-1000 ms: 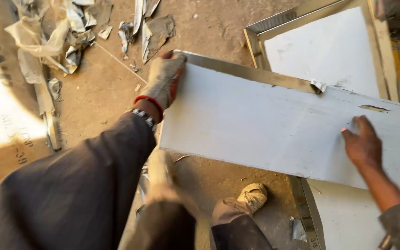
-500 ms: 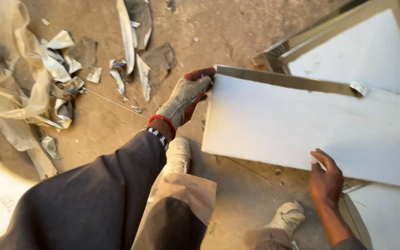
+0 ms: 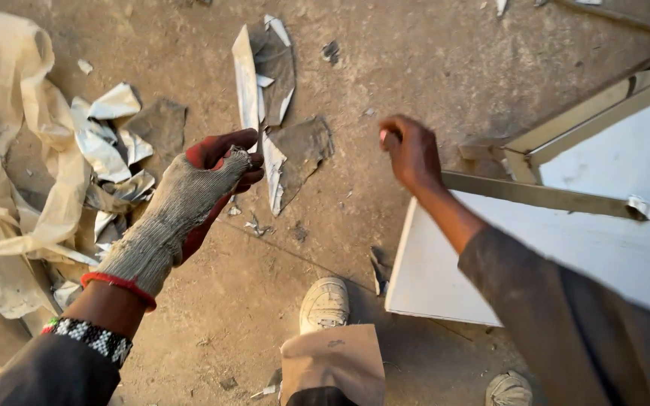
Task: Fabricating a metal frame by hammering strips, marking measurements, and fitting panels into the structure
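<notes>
Two hands hover free above the dusty floor (image 3: 385, 68): gloved left hand (image 3: 189, 199) at 9 o'clock with fingers curled on nothing, bare right hand (image 3: 411, 150) loosely fisted over the white panel (image 3: 581, 256) lying flat at 3 o'clock

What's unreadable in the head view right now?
- Right hand: motion-blurred; whether it pinches anything is unclear.
- White panel: right part cut off by the frame edge and hidden by the right sleeve.
- Left hand: glove hides the fingers.
</notes>
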